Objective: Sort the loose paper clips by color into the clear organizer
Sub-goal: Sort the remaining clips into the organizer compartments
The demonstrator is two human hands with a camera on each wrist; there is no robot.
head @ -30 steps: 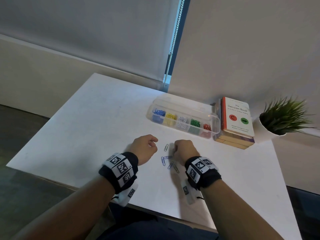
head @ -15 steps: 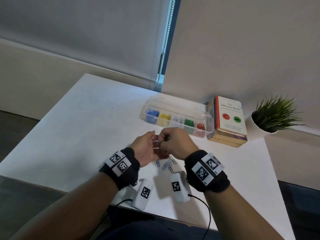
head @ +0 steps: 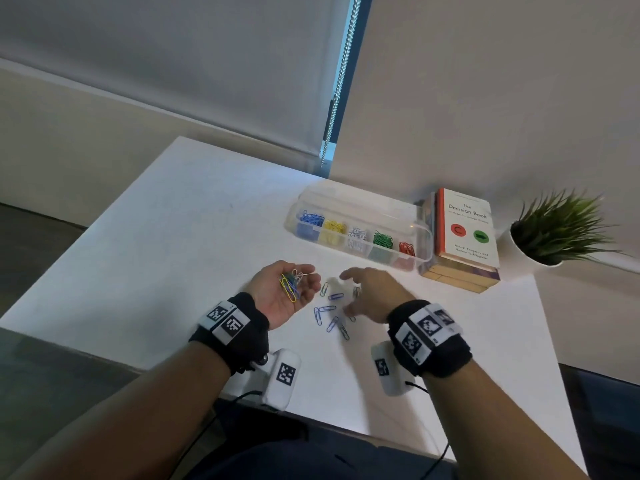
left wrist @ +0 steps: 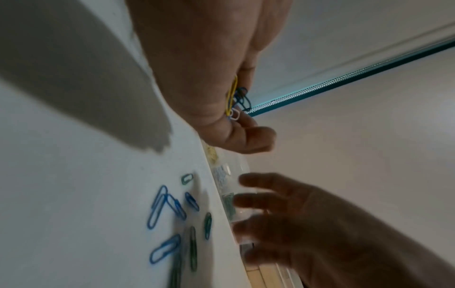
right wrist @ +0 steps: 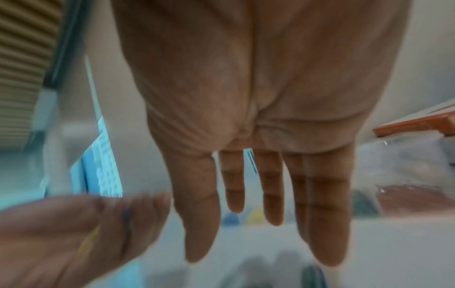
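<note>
My left hand lies palm up above the white table, fingers relaxed, with several yellow, blue, green and white paper clips resting in its palm; the left wrist view shows the same clips. My right hand hovers with spread, straight fingers and holds nothing. It is blurred, just right of several loose blue and green clips on the table. Behind them stands the clear organizer, with blue, yellow, white, green and red clips in separate compartments.
A stack of books touches the organizer's right end, and a potted plant stands further right against the wall. The table's front edge runs just under my wrists. A blind cord hangs at the back.
The hands met above the table half a second ago. The right hand has since drawn away to the right and spread its fingers, and the left palm now faces up with clips in it.
</note>
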